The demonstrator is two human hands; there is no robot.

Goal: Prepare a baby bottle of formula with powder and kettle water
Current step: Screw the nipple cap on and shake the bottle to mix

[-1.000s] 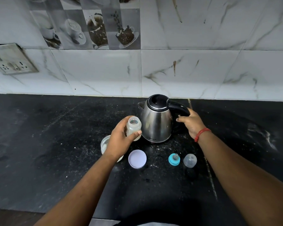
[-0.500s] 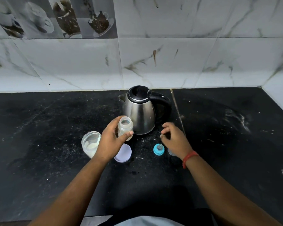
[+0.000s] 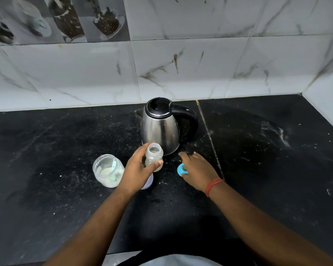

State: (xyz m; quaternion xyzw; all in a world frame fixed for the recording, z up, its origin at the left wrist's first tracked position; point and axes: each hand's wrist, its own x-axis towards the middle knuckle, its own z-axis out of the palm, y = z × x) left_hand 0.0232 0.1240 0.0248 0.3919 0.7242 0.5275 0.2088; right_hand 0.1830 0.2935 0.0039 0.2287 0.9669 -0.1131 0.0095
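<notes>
Your left hand [image 3: 137, 170] grips the small translucent open-topped baby bottle [image 3: 153, 156], contents cloudy. Your right hand [image 3: 197, 167] closes over the blue teat ring [image 3: 180, 169]. Capping remains.

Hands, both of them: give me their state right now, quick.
Left hand: closed around the small clear plastic baby bottle, held upright, uncapped.
Right hand: over the blue round nipple ring on the counter; grip cannot be told.

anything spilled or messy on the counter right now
Yes. Pale specks and smears are scattered across the black counter, thickest around the open powder jar and to the far right of the kettle; it looks like spilled powder. The bottle in the left hand is upright.
</notes>
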